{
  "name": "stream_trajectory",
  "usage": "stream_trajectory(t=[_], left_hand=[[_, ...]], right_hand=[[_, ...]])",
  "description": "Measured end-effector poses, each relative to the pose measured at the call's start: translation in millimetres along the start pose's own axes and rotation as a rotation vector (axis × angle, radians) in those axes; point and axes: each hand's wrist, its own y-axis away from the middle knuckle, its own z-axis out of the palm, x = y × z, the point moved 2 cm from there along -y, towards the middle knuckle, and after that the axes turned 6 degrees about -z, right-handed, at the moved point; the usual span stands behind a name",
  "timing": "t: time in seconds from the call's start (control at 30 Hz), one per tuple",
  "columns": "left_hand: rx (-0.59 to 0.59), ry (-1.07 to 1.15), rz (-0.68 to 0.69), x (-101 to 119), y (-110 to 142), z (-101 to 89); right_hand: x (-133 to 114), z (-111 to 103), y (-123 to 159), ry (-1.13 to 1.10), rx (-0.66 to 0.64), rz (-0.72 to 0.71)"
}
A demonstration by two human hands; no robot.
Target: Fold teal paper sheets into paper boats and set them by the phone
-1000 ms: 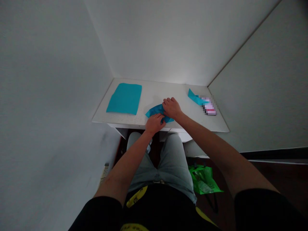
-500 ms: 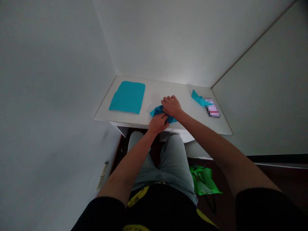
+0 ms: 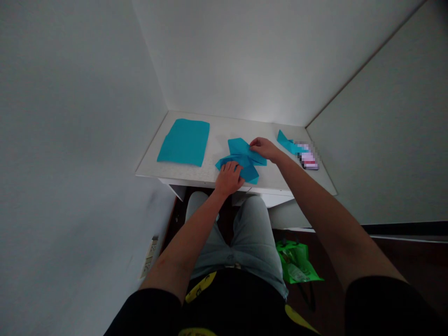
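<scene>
A sheet of folded blue paper (image 3: 248,161) lies on the white table in front of me, its several flaps spread out in points. Across its near left part rests my left hand (image 3: 229,178), fingers stretched over the paper and pressing it down, thumb apart. My right hand (image 3: 263,148) pinches the paper's upper right flap between thumb and fingers. The parts of the paper beneath my left fingers are hidden.
A flat blue sheet (image 3: 185,142) lies at the table's left. On the right, a smaller folded blue piece (image 3: 287,143) overlaps a phone-like object (image 3: 308,158), which is pixelated. Walls bound the table (image 3: 220,130). A green bag (image 3: 297,266) stands on the floor.
My right hand has moved right from the middle of the folded paper to its upper right flap. The paper has opened out, showing more flaps. My left hand has barely moved.
</scene>
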Motion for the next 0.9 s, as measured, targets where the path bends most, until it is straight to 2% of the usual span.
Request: stream_trajectory(t=[0.1, 0.23, 0.4, 0.5, 0.63, 0.9], left_hand=[[0.011, -0.004, -0.031, 1, -1, -1.3], [-0.037, -0.001, -0.050, 3, -3, 0.2], [-0.100, -0.042, -0.090, 1, -5, 4.3], [-0.118, -0.072, -0.084, -1, -5, 6.7], [-0.163, -0.100, -0.067, -3, -5, 8.2], [-0.281, -0.129, -0.053, -9, -8, 0.0]], right_hand=[[21, 0, 7, -0.016, 0.078, 0.050], [45, -3, 20, 0.143, 0.162, 0.025], [66, -3, 33, 0.306, 0.130, -0.014], [74, -1, 39, 0.340, 0.108, 0.010], [84, -2, 45, 0.351, 0.180, 0.042], [109, -30, 58, 0.369, 0.253, 0.064]])
